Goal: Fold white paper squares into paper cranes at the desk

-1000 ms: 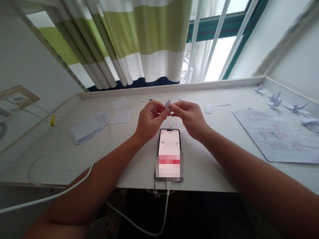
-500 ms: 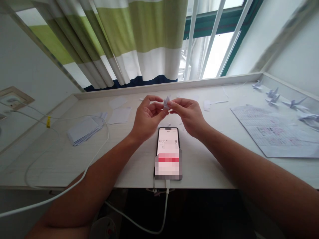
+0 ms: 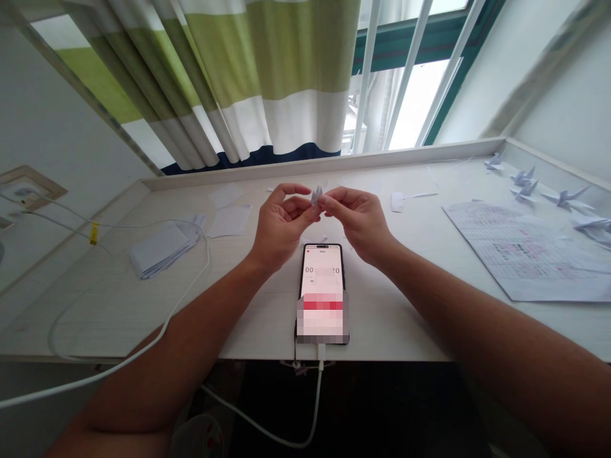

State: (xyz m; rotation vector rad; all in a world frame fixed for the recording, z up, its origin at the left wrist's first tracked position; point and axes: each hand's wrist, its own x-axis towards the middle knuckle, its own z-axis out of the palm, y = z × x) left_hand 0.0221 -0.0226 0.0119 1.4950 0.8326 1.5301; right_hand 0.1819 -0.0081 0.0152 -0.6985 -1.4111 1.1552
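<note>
A tiny folded piece of white paper (image 3: 317, 193) is held above the white desk (image 3: 410, 299), pinched from both sides. My left hand (image 3: 281, 222) grips its left side with thumb and fingers closed on it. My right hand (image 3: 360, 217) pinches its right side. Both hands hover just beyond the top of a phone (image 3: 323, 291) lying flat near the desk's front edge with its screen lit.
A stack of white paper squares (image 3: 160, 249) lies left, with loose squares (image 3: 230, 219) behind it. A white cable (image 3: 143, 346) loops across the left. A printed sheet (image 3: 525, 251) and several folded paper cranes (image 3: 525, 184) sit right. Curtain and window stand behind.
The view has shifted slightly and the hands sit a little higher in the picture. My fingers have worked the small paper between them; the phone's timer digits have changed.
</note>
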